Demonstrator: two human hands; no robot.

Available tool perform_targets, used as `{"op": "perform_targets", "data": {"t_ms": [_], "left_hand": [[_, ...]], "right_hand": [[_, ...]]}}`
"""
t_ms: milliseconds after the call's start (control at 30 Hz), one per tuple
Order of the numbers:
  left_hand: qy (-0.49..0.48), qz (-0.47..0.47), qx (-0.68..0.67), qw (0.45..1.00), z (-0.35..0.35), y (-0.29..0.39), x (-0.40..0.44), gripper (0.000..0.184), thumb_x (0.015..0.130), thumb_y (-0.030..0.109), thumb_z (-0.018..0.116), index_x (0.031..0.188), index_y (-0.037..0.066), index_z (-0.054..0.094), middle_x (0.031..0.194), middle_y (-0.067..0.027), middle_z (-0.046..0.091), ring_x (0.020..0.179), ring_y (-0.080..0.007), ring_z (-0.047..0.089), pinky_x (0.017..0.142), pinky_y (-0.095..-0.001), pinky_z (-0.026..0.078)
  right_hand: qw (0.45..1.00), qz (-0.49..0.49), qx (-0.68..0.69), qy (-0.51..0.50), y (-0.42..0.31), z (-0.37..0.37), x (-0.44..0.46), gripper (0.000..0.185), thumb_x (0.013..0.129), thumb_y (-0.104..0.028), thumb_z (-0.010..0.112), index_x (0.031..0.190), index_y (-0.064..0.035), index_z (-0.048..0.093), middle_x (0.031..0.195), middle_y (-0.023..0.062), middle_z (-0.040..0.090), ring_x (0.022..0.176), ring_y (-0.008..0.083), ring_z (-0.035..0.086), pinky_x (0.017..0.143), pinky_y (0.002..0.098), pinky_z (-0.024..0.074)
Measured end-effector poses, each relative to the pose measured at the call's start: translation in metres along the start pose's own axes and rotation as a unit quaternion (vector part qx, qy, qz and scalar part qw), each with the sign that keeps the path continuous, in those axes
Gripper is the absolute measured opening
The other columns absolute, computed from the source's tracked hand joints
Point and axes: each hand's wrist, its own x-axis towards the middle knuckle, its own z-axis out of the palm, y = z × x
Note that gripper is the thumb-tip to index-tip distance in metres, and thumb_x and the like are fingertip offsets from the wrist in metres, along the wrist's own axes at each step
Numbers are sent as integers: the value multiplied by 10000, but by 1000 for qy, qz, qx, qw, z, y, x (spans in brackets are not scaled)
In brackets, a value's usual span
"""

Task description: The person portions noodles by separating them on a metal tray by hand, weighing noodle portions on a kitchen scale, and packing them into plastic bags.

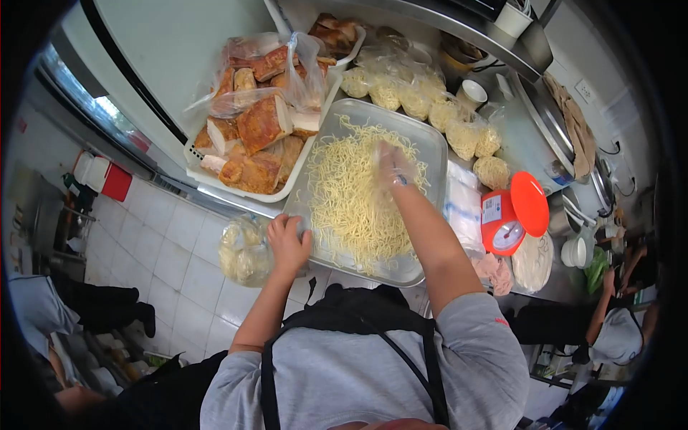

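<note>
A shallow metal tray [347, 107] holds a wide, loose heap of thin yellow noodles [351, 193]. My right hand [393, 166], in a clear plastic glove, reaches into the right side of the heap; its fingers are blurred and partly hidden. At the tray's left front edge is my bare left hand [289, 245], thumb on the inner side and fingers on the outer side of the rim. Just left of that hand hangs or stands a clear bag of pale, rounded lumps [244, 251], its support hidden.
A white bin [247, 195] of browned meat pieces [265, 125] stands at the left. Behind the tray lie several bagged noodle portions [444, 115]. To the right are plastic bags [462, 204], a red scale [502, 218] and a pink cloth [494, 272]. Other people stand on both sides.
</note>
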Motion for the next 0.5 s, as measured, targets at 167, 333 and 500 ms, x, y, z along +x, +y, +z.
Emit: {"op": "perform_targets", "data": {"t_ms": [167, 333, 500], "left_hand": [[-8, 8, 26, 1000, -9, 7, 1, 367, 626, 156, 620, 967, 56, 527, 1005, -175, 422, 973, -335, 376, 832, -423, 303], [-6, 106, -124, 987, -13, 50, 33, 544, 627, 204, 663, 1105, 57, 449, 1097, -187, 369, 1074, -354, 329, 886, -452, 282], [-54, 107, -267, 956, -18, 148, 143, 994, 555, 304, 739, 1301, 50, 132, 1243, -228, 253, 1170, -348, 256, 988, -407, 211]], "right_hand": [[993, -45, 85, 72, 80, 34, 71, 431, 652, -125, 588, 1074, -89, 511, 912, 164, 590, 875, 288, 570, 752, 330, 460], [931, -89, 344, 78, 15, -140, 4, 428, 654, -134, 616, 1043, -11, 487, 874, 77, 580, 761, 156, 544, 712, 278, 447], [844, -289, 443, 85, -12, -256, -25, 367, 684, -138, 596, 1014, -7, 504, 916, 57, 569, 819, 145, 537, 738, 272, 433]]}}
